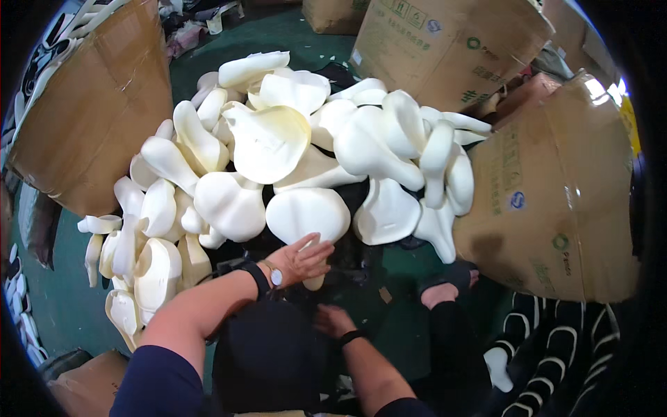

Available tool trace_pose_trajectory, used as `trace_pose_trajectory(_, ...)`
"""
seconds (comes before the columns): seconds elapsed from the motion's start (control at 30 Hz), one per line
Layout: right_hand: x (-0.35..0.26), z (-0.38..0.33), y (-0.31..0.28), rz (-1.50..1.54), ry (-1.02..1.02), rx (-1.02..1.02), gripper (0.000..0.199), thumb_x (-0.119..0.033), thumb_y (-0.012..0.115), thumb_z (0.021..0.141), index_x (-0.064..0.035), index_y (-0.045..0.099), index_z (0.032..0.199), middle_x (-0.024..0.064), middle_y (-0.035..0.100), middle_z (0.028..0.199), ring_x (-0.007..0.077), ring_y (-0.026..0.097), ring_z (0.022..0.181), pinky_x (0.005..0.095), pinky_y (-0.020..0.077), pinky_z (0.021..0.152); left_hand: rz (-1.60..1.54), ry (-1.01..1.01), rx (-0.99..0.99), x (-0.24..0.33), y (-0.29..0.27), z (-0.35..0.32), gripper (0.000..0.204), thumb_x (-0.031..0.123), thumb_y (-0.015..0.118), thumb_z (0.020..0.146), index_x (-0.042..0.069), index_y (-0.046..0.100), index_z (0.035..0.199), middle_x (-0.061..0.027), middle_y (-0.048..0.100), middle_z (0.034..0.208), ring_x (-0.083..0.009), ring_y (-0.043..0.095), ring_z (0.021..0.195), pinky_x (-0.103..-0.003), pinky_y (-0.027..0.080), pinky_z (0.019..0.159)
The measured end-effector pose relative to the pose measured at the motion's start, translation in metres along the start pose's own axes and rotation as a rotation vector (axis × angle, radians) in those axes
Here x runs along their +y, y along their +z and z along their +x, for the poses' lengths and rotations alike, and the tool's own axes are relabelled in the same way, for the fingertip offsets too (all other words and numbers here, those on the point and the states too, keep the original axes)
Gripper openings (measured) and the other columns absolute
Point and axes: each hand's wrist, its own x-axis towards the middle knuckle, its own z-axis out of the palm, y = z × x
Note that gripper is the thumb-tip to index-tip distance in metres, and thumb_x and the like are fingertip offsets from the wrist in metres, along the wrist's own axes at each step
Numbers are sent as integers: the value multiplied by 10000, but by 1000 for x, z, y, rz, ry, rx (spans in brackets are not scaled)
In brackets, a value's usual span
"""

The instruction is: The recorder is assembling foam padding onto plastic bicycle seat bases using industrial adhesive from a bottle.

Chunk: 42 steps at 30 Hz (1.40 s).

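Note:
A big heap of cream foam pieces (264, 139), shaped like saddles, lies on the floor in front of me. My left hand (300, 260), with a watch and a dark band on the wrist, grips the narrow end of the nearest cream foam piece (308, 214) at the front of the heap. My right hand (332, 320), with a black wristband, rests lower down with its fingers apart on dark material. It lies beside a rounded black object (267, 358) in my lap and holds nothing that I can see.
Large cardboard boxes stand at the left (90, 104), the back (451, 48) and the right (556, 201) of the heap. A foot in a dark sandal (445, 288) rests on the green floor. Black items with white stripes (549, 347) lie at the lower right.

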Motion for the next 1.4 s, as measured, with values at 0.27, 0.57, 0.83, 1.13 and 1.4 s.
trace_pose_trajectory(0.27,0,20,17,-1108,-648,59,467,-166,713,852,-76,497,1256,125,593,1218,308,592,1100,475,490,920,-144,-118,-8,-10,3,21,304,238,562,847,308,596,1140,-64,386,1490,-274,257,1438,-713,215,1092)
trace_pose_trajectory(0.57,-73,-111,-20,278,-835,228,369,-95,735,812,29,599,1132,89,671,1031,180,640,916,307,508,829,-1360,-749,666,-74,-119,-10,612,89,751,786,50,484,1335,-124,505,1342,-263,475,1256,-382,384,1059)
trace_pose_trajectory(0.83,-74,-284,-60,455,-1273,-131,349,-23,633,869,37,572,1207,53,651,1078,136,621,933,277,503,836,-2215,-660,1105,-10,-334,12,657,561,417,972,41,445,1373,-159,556,1298,-314,583,1136,-441,482,983)
trace_pose_trajectory(1.13,-18,-350,-46,-151,-1722,584,321,-85,620,896,35,616,1194,91,614,1039,184,574,939,289,459,846,-2463,-720,901,91,-218,50,369,323,449,1022,53,523,1261,-89,602,1217,-225,570,1116,-389,456,994)
trace_pose_trajectory(1.4,11,-368,23,-1017,-2022,737,440,5,725,674,-31,693,1111,98,546,931,281,558,847,369,459,746,-2369,-679,986,100,-228,56,535,447,442,1018,167,274,1441,-53,482,1328,-193,516,1168,-379,454,982)
